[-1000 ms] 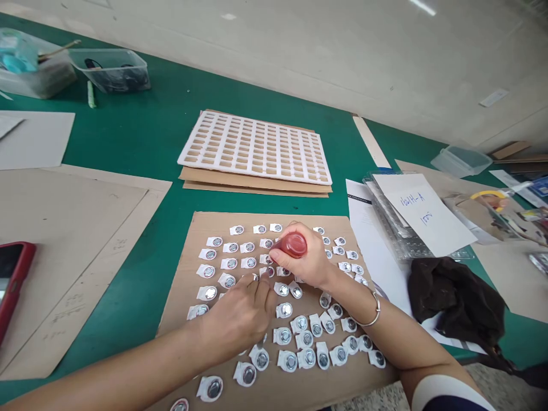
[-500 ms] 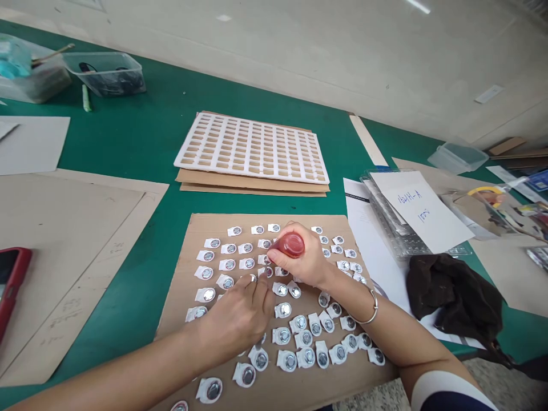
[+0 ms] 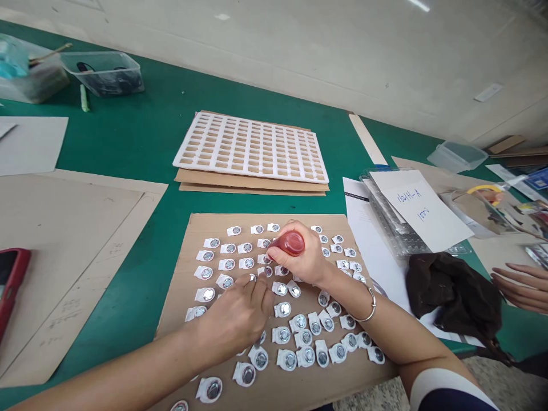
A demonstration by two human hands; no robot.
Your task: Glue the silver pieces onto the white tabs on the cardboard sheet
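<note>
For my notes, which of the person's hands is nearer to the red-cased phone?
Left: the left hand is right of the phone, above the cardboard; the right hand is farther right.

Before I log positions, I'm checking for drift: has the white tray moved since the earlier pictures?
No. Against the front cardboard, the white tray keeps the same place beyond its far edge; both only shift together with the view.

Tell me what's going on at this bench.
A person is working over cardboard spread with rows of metal discs. The right hand grips a red tool just above one of them; its tip is hard to make out. The left hand is close beside that disc. A white tray lies beyond the cardboard, and another person's hand shows at the right edge.
</note>
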